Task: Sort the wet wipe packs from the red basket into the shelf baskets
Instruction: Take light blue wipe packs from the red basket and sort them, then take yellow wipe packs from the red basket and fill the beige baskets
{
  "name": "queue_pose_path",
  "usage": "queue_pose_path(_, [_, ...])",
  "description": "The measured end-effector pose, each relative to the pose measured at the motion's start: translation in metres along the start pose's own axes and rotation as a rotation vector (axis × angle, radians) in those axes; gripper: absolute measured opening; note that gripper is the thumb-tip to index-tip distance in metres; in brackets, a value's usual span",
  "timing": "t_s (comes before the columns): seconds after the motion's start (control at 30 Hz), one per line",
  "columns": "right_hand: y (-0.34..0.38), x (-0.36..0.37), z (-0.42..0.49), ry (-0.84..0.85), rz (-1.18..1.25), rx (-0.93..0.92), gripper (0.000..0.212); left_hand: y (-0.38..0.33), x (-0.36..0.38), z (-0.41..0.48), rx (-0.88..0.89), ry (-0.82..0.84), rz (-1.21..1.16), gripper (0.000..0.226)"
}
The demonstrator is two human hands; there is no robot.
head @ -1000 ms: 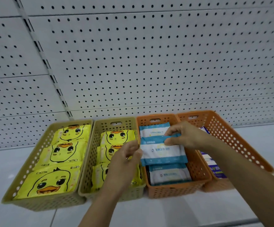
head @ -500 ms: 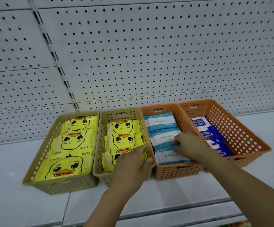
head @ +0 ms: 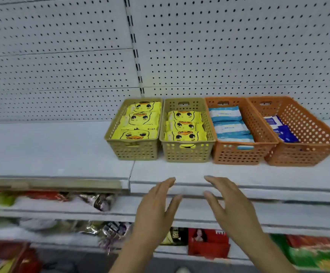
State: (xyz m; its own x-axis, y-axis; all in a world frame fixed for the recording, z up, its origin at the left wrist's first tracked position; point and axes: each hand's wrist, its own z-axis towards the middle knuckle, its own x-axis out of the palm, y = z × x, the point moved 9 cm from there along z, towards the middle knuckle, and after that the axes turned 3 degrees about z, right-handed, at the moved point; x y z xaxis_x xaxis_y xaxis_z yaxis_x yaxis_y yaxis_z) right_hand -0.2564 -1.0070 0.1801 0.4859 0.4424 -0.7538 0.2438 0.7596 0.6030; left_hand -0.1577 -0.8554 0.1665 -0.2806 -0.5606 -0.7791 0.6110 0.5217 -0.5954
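Khaki baskets (head: 136,152) number two, orange baskets (head: 239,156) two; left hand (head: 156,209) and right hand (head: 231,207) both spread.

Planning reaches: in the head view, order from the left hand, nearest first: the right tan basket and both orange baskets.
1. right tan basket, ahead of the left hand.
2. left orange basket, further right.
3. right orange basket, far right.

Matt perforated plastic: olive baskets (head: 138,153), orange baskets (head: 239,156). Glossy film: yellow duck wipe packs (head: 138,133) inside olive baskets. Matt pegboard (head: 219,46) behind.
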Motion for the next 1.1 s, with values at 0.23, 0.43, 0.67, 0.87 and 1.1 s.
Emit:
queue_pose_path(0.23, [0.035,0.101,-0.086,0.347,-0.004,0.018,0.041,0.096,0.005,-0.139,-0.301,0.154,0.068,0.049])
queue_pose_path(0.43, [0.083,0.176,-0.107,0.564,-0.004,-0.071,0.036,0.174,-0.031,-0.219,-0.518,0.162,0.093,0.052])
queue_pose_path(0.67, [0.186,0.294,-0.107,0.75,0.13,-0.12,0.03,0.291,-0.107,-0.295,-0.778,0.018,-0.032,0.048])
queue_pose_path(0.87, [0.316,0.439,-0.108,0.872,0.313,-0.067,0.022,0.437,-0.189,-0.356,-1.031,-0.116,-0.243,0.043])
queue_pose_path(1.1, [0.404,0.627,-0.119,1.053,0.357,0.064,0.021,0.631,-0.265,-0.398,-1.266,-0.221,-0.366,0.039])
